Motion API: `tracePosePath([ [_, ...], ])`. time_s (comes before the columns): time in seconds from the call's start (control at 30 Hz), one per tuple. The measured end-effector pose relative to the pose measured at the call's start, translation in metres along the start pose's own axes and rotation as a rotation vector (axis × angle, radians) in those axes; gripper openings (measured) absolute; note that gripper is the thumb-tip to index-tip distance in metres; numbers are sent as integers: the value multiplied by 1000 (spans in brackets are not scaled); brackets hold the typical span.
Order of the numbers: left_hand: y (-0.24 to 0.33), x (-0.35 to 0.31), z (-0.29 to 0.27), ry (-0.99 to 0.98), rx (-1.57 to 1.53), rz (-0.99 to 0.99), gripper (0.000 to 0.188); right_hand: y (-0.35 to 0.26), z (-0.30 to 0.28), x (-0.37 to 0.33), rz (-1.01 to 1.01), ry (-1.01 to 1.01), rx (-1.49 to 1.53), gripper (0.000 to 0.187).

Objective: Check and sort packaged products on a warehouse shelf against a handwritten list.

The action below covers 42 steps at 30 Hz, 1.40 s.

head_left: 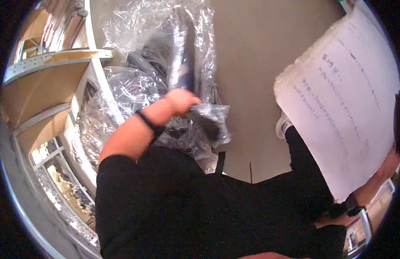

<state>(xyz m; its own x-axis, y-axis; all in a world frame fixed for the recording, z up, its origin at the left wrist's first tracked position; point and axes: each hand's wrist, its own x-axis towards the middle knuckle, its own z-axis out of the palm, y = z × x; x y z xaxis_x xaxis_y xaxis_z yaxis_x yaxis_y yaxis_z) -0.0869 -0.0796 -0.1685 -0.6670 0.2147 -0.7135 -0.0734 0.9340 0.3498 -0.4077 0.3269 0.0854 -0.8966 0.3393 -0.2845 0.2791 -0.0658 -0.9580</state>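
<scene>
My left hand (181, 102), a dark band on its wrist, is closed at the lower end of a long dark bundle (181, 56) wrapped in shiny clear plastic. The fingers are slightly blurred, and their exact hold is partly hidden. Below the hand, a flap of clear plastic (219, 121) sticks out over something dark. At the right, my right hand (384, 168) grips the lower edge of a large white sheet (338, 99). That sheet is tilted, with handwritten lines on its face and a rough, fuzzy far edge.
More clear plastic wrapping (131, 88) with dark items inside lies heaped on the grey floor (247, 64). Along the left stands a metal shelving rack (57, 58) with board shelves and rolls on top. A white shoe (282, 125) shows beside the sheet.
</scene>
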Motion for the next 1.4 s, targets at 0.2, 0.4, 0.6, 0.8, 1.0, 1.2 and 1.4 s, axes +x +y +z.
tracePosePath([
  [0.2, -30, -161, 73, -319, 60, -375, 38, 9, -19, -11, 67, 24, 10, 42],
  [0.4, -23, -155, 82, -589, -82, -502, 33, 6, -14, -26, 87, -31, -1, 42],
  [0.6, -41, -160, 104, -673, -153, -546, 39, 4, -15, -34, 107, -65, -33, 43],
  [0.8, -43, -165, 128, -669, -232, -559, 34, -2, -6, -33, 133, -113, -73, 43],
  [1.0, -51, -164, 149, -620, -239, -489, 30, 5, 8, -36, 176, -165, -85, 43],
  [1.2, -43, -165, 146, -596, -215, -475, 29, 4, 13, -39, 197, -183, -94, 43],
  [1.4, -30, -166, 136, -454, -155, -511, 28, 0, 14, -41, 217, -183, -99, 43],
])
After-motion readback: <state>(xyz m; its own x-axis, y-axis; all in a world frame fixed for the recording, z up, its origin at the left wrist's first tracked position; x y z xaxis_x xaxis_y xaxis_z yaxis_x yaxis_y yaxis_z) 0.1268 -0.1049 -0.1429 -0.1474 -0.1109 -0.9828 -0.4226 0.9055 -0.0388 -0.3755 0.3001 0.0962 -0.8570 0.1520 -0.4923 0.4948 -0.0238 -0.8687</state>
